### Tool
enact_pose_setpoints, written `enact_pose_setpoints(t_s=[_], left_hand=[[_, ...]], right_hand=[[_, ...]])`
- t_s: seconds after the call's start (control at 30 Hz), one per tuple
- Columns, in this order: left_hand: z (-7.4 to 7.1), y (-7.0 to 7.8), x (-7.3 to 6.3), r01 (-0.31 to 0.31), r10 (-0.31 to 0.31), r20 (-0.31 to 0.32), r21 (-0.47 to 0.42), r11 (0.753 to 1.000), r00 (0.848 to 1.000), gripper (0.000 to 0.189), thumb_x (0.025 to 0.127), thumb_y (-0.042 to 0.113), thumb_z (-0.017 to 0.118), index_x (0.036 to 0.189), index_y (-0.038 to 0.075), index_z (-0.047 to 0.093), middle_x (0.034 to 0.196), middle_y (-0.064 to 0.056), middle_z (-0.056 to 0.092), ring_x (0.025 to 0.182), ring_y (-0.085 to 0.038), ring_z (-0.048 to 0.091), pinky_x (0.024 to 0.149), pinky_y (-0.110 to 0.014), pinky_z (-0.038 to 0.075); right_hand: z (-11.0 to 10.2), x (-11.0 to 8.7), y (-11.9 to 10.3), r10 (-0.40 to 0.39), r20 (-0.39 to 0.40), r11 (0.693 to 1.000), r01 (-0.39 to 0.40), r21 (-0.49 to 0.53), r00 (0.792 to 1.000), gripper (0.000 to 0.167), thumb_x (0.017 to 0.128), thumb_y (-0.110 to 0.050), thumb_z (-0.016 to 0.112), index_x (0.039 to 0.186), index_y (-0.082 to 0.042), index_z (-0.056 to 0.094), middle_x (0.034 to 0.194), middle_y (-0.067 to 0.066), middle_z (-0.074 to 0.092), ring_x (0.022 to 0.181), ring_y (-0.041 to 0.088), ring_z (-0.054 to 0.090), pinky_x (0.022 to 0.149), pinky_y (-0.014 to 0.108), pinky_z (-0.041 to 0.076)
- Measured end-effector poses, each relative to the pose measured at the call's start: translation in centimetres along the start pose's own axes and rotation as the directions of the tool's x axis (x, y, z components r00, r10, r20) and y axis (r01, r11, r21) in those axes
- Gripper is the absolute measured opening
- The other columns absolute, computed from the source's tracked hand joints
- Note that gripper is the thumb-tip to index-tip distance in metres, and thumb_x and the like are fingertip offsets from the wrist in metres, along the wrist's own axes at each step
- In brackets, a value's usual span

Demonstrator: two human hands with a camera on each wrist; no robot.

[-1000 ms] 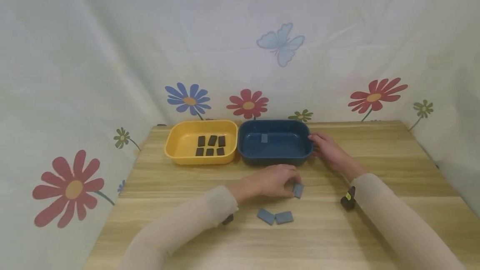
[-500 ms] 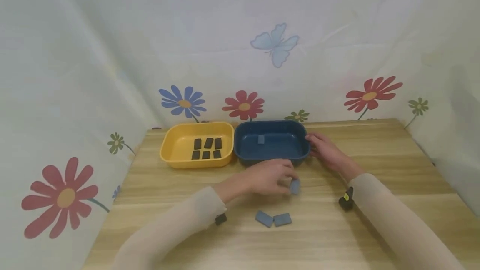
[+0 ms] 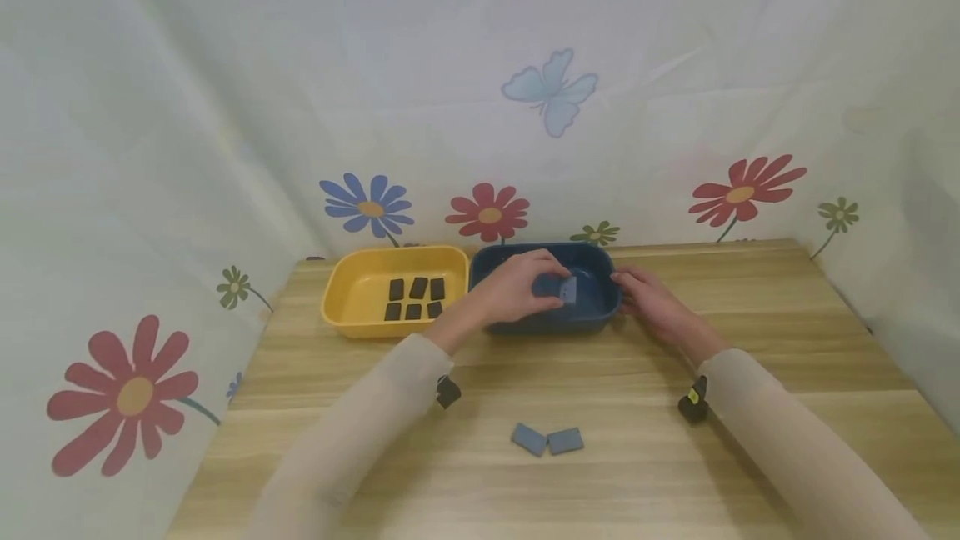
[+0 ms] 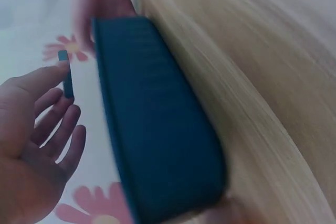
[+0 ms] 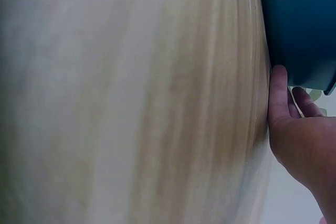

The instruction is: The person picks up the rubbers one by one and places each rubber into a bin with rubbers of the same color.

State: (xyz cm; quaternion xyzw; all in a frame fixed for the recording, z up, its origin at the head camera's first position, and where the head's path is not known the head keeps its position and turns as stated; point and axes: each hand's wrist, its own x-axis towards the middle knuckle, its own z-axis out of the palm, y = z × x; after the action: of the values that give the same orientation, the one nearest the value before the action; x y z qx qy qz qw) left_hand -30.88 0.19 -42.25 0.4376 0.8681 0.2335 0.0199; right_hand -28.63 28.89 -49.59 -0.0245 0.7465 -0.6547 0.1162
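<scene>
Over the blue tray (image 3: 592,317), my left hand (image 3: 517,286) pinches a blue-grey rectangular tile (image 3: 569,290) between thumb and fingers. The left wrist view shows this tile (image 4: 66,74) edge-on above the tray's rim, the remaining fingers spread loosely. At the tray's right end, my right hand (image 3: 656,307) rests its fingertips against the outer wall. In the right wrist view its thumb (image 5: 278,90) lies straight along the table beside the tray (image 5: 304,30). My left hand covers part of the tray's inside. Two more blue-grey tiles (image 3: 529,439) (image 3: 565,441) lie flat on the table nearer me.
A yellow tray (image 3: 348,319) stands left of the blue one, side by side with it, and holds several black tiles (image 3: 418,287). The wooden table (image 3: 637,473) meets a flowered cloth (image 3: 420,107) behind the trays.
My left hand has picked the tile up from the table and carried it forward over the blue tray. The right hand stays at the tray's end.
</scene>
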Motion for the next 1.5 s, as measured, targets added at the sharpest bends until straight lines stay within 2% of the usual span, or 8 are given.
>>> enact_pose_setpoints(t_s=[0.27, 0.4, 0.57, 0.7, 0.93, 1.23, 1.5], left_hand=[[1.0, -3.2, 1.7, 0.119, -0.116, -0.042, 0.064, 0.991, 0.992, 0.045, 0.095, 0.031, 0.083, 0.136, 0.016, 0.072, 0.135, 0.000, 0.069, 0.131, -0.020, 0.060, 0.117, -0.036, 0.046], [1.5, -4.3, 2.3, 0.160, -0.157, -0.041, 0.071, 0.985, 0.987, 0.045, 0.096, 0.030, 0.083, 0.136, 0.015, 0.071, 0.136, -0.001, 0.069, 0.132, -0.020, 0.060, 0.119, -0.036, 0.045], [2.3, -5.2, 2.7, 0.202, -0.199, -0.042, 0.088, 0.975, 0.979, 0.045, 0.096, 0.030, 0.082, 0.137, 0.014, 0.071, 0.136, -0.003, 0.069, 0.131, -0.021, 0.060, 0.119, -0.037, 0.044], [2.8, -5.7, 2.7, 0.231, -0.227, -0.053, 0.088, 0.969, 0.972, 0.045, 0.096, 0.029, 0.083, 0.136, 0.013, 0.071, 0.134, -0.003, 0.070, 0.127, -0.020, 0.062, 0.116, -0.036, 0.047], [3.8, -6.5, 3.0, 0.242, -0.238, -0.044, 0.106, 0.965, 0.970, 0.044, 0.097, 0.028, 0.081, 0.136, 0.013, 0.071, 0.135, -0.003, 0.070, 0.129, -0.019, 0.061, 0.116, -0.036, 0.047], [4.4, -6.8, 3.5, 0.293, -0.291, -0.033, 0.102, 0.951, 0.956, 0.043, 0.097, 0.026, 0.082, 0.137, 0.014, 0.071, 0.133, -0.002, 0.069, 0.125, -0.019, 0.062, 0.113, -0.036, 0.049], [5.1, -7.0, 3.5, 0.295, -0.292, -0.041, 0.137, 0.946, 0.955, 0.042, 0.096, 0.028, 0.082, 0.134, 0.014, 0.072, 0.129, -0.002, 0.070, 0.122, -0.018, 0.062, 0.113, -0.036, 0.050]], right_hand=[[0.1, 0.1, 0.1, -0.001, -0.021, 1.000, 0.001, 0.009, 1.000, 0.050, 0.114, -0.025, 0.044, 0.146, 0.013, 0.043, 0.153, 0.032, 0.045, 0.136, 0.032, 0.049, 0.099, 0.028, 0.058], [0.3, 0.0, 0.0, -0.004, -0.020, 1.000, 0.004, 0.009, 1.000, 0.052, 0.114, -0.026, 0.045, 0.148, 0.013, 0.042, 0.154, 0.032, 0.044, 0.139, 0.035, 0.047, 0.101, 0.029, 0.057], [0.3, -0.1, 0.1, 0.000, -0.024, 1.000, 0.000, -0.001, 1.000, 0.050, 0.114, -0.025, 0.044, 0.146, 0.012, 0.044, 0.152, 0.032, 0.046, 0.135, 0.032, 0.050, 0.098, 0.027, 0.058], [0.3, 0.1, 0.2, 0.001, -0.025, 1.000, -0.002, -0.006, 1.000, 0.049, 0.114, -0.026, 0.044, 0.145, 0.012, 0.045, 0.151, 0.031, 0.046, 0.133, 0.030, 0.051, 0.096, 0.025, 0.058], [0.3, -0.1, 0.0, -0.011, -0.020, 1.000, 0.011, -0.023, 1.000, 0.052, 0.114, -0.025, 0.043, 0.148, 0.014, 0.043, 0.153, 0.034, 0.045, 0.137, 0.034, 0.049, 0.097, 0.026, 0.058], [0.3, -0.2, 0.1, 0.001, -0.029, 1.000, -0.002, -0.017, 1.000, 0.053, 0.114, -0.026, 0.044, 0.150, 0.012, 0.041, 0.153, 0.033, 0.044, 0.136, 0.033, 0.050, 0.098, 0.026, 0.057], [0.4, -0.3, 0.0, -0.014, -0.029, 1.000, 0.013, -0.027, 0.999, 0.052, 0.114, -0.025, 0.043, 0.148, 0.014, 0.043, 0.149, 0.035, 0.047, 0.123, 0.021, 0.058, 0.096, 0.025, 0.058]])
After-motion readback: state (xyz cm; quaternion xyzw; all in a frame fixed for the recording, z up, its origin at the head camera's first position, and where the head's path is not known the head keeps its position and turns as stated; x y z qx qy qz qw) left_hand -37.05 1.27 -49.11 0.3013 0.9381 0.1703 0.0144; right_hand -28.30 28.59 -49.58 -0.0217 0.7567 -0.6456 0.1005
